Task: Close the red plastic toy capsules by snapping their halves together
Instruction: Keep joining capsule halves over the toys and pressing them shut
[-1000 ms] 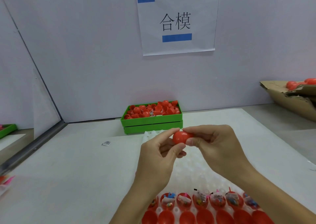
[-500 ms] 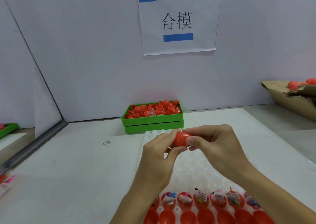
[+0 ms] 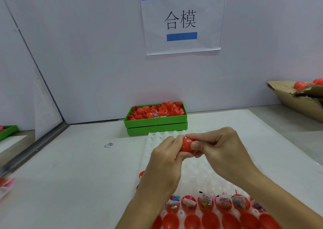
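Above the white moulded tray (image 3: 157,141), mid-frame, one red capsule (image 3: 186,145) is held between both hands, off the worktop (image 3: 78,167). Left hand (image 3: 164,165) grips its left end, fingers curled round it, thumb over the top. Right hand (image 3: 222,150) grips the right end, thumb (image 3: 196,145) pressed flat on the front, other fingers wrapped behind. Only the capsule's middle shows; seam between halves can't be made out.

Tray lies flat on the worktop under the hands, far pockets bare. Near row: open red halves with small toys and packets inside (image 3: 206,203). Nearest row at bottom edge: open red halves (image 3: 192,221), hollow side up.

Behind the tray, touching the wall: green bin (image 3: 155,123) heaped with loose red halves (image 3: 157,110). Small printed packet (image 3: 109,144) lies alone on the worktop left of the tray. Far right: cardboard box (image 3: 300,101) with red capsules (image 3: 309,85) in it. Paper sign (image 3: 181,19) on wall, blue tape top and bottom.
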`<action>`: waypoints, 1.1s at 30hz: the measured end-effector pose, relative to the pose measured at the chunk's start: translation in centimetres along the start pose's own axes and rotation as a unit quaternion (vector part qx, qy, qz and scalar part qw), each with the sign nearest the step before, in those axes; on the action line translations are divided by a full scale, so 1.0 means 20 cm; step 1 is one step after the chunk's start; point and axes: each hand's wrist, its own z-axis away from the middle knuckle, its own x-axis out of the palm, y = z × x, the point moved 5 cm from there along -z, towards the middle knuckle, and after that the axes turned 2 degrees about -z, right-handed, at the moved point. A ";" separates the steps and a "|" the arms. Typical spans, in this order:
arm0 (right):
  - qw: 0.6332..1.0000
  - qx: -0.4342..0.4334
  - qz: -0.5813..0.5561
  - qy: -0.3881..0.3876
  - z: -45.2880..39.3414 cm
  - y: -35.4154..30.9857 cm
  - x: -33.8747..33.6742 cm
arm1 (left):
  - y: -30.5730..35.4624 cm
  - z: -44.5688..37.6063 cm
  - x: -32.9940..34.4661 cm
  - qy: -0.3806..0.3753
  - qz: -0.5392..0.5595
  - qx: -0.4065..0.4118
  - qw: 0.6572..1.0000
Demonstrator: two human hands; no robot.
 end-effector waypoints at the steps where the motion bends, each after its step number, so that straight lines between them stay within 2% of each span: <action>1: 1.000 -0.001 0.008 -0.003 0.00 0.00 0.00 | 0.00 0.00 0.00 -0.004 -0.004 0.001 1.000; 8: 0.991 -0.031 0.106 -0.078 0.02 -0.01 0.06 | 0.01 0.01 0.04 -0.048 -0.037 0.006 0.998; 11: 0.993 -0.028 0.092 -0.073 0.03 -0.01 0.06 | 0.00 0.01 0.03 -0.044 -0.031 0.007 0.999; 15: 0.996 0.026 0.027 -0.084 0.02 0.00 0.05 | -0.01 -0.01 0.02 -0.017 0.001 0.004 1.000; 18: 0.996 0.042 -0.027 -0.075 0.02 0.01 0.05 | -0.04 -0.01 0.00 0.010 0.073 -0.033 0.997; 20: 0.994 0.050 -0.073 -0.056 0.01 0.01 0.04 | -0.10 -0.02 -0.01 0.016 0.205 -0.128 0.970; 23: 0.986 0.055 -0.149 -0.055 0.01 -0.01 0.03 | -0.16 0.00 0.02 -0.017 0.388 -0.260 0.884; 25: 0.985 0.041 -0.150 -0.076 0.02 -0.04 0.04 | -0.12 0.01 0.08 -0.068 0.510 -0.286 0.808; 26: 0.985 0.032 -0.148 -0.087 0.02 -0.05 0.05 | -0.09 0.01 0.09 -0.078 0.544 -0.283 0.786; 28: 0.985 0.021 -0.138 -0.101 0.02 -0.05 0.05 | -0.07 0.02 0.10 -0.064 0.564 -0.275 0.776; 33: 0.986 0.000 -0.120 -0.116 0.02 -0.04 0.06 | -0.07 0.02 0.09 -0.012 0.550 -0.269 0.790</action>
